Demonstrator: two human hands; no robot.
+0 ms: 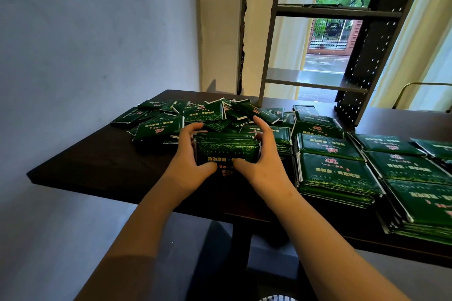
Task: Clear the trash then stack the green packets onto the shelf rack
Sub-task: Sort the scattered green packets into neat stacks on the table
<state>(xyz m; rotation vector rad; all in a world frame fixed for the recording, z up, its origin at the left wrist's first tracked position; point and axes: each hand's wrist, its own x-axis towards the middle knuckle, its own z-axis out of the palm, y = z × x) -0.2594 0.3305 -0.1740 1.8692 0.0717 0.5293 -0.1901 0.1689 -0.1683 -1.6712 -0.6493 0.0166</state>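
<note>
Two hands at work: my left hand [189, 154] and right hand [263, 159] grip a packet stack [226, 149] by its ends, fingers curled, a loose heap [195, 115] just behind on the table [97, 161].

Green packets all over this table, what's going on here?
A person grips a small bundle of green packets between the left hand and the right hand, at the near side of the dark table. A loose heap of the same packets lies behind the bundle, and neat stacks sit to the right. The shelf rack stands at the back of the table. No packets show on the shelves in view.
</note>
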